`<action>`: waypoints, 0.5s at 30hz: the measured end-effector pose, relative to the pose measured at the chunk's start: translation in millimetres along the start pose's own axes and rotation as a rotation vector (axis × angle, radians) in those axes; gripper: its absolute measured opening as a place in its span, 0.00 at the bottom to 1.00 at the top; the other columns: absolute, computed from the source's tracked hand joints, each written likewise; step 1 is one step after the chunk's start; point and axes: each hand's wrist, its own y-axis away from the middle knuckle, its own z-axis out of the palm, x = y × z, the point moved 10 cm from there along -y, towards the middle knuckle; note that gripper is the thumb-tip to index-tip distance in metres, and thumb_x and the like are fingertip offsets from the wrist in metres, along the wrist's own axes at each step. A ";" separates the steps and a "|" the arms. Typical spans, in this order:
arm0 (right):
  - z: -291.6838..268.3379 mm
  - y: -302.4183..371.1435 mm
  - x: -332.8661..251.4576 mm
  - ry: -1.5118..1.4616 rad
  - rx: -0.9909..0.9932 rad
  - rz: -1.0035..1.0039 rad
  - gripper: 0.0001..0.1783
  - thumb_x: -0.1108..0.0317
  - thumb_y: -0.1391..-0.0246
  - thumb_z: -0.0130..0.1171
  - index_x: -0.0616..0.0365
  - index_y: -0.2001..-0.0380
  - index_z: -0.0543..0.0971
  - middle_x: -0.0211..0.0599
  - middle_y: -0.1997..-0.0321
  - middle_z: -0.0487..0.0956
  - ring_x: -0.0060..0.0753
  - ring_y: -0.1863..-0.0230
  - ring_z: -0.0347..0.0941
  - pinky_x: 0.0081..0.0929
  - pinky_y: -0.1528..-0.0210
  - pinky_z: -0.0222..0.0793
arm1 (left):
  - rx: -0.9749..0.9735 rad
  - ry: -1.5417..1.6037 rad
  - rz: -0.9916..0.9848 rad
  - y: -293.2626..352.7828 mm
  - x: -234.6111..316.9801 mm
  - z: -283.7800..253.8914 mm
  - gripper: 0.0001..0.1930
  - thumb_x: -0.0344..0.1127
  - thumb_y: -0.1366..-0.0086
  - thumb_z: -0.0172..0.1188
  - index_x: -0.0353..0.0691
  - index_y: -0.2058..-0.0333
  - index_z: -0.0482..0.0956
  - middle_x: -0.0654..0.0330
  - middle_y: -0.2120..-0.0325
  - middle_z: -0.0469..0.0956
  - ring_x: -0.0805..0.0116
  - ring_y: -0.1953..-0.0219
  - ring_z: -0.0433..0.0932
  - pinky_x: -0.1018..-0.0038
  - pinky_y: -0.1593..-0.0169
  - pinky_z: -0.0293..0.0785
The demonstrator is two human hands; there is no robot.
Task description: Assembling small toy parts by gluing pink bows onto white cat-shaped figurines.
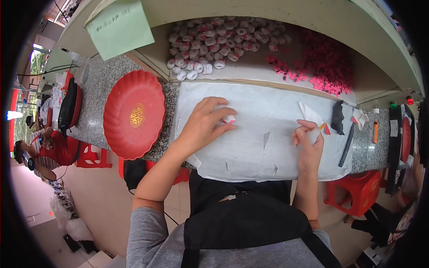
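Note:
My left hand rests over the white sheet, thumb and fingers curled around a small white piece with a pink patch. Its fingertips partly cover that piece. On the right, my right hand grips a small white squeeze bottle with a yellow tip. Fingers hide much of the bottle, and its thin tip points up and right. Beside this hand lie a folded white paper and a small red scrap.
A shelf compartment behind the sheet holds many white ring-like pieces and loose pink pieces. A red scalloped tray stands left. At right lie a black crumpled strip, a dark pen-like tool and an orange stick.

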 end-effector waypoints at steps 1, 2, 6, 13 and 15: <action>-1.7 0.1 0.7 -0.008 0.009 0.001 0.11 0.75 0.59 0.50 0.65 0.69 0.69 0.30 0.81 0.67 0.17 0.82 0.60 0.14 0.78 0.55 | 0.032 -0.030 0.032 -11.0 4.0 -6.2 0.13 0.30 0.57 0.58 0.40 0.69 0.72 0.57 0.69 0.68 0.60 0.62 0.65 0.69 0.59 0.62; -1.9 0.9 -0.6 0.007 0.009 -0.015 0.10 0.75 0.59 0.50 0.65 0.69 0.69 0.30 0.81 0.67 0.18 0.82 0.60 0.14 0.78 0.55 | 0.063 -0.057 0.066 -24.4 7.6 -11.4 0.12 0.31 0.57 0.58 0.40 0.69 0.72 0.57 0.71 0.68 0.60 0.63 0.65 0.70 0.61 0.62; 5.2 3.2 -2.4 -0.021 -0.030 -0.038 0.10 0.75 0.59 0.50 0.65 0.69 0.69 0.29 0.81 0.67 0.18 0.82 0.60 0.14 0.78 0.55 | 0.209 -0.117 0.005 -106.8 0.8 -9.2 0.12 0.37 0.51 0.53 0.41 0.67 0.72 0.56 0.73 0.72 0.59 0.69 0.70 0.70 0.65 0.65; 2.0 4.5 2.2 -0.053 0.000 -0.016 0.10 0.76 0.60 0.50 0.65 0.69 0.70 0.29 0.82 0.67 0.18 0.81 0.60 0.14 0.78 0.56 | 0.127 -0.577 -0.144 -188.0 -27.9 59.1 0.10 0.37 0.49 0.49 0.45 0.66 0.71 0.54 0.72 0.73 0.59 0.70 0.72 0.69 0.69 0.68; 4.4 3.8 -1.4 0.000 -0.033 -0.061 0.14 0.77 0.60 0.49 0.65 0.65 0.66 0.31 0.80 0.66 0.19 0.82 0.59 0.14 0.78 0.56 | 0.168 -0.372 -0.055 -183.0 -24.7 53.6 0.11 0.34 0.50 0.51 0.45 0.65 0.71 0.53 0.72 0.72 0.64 0.71 0.73 0.72 0.69 0.69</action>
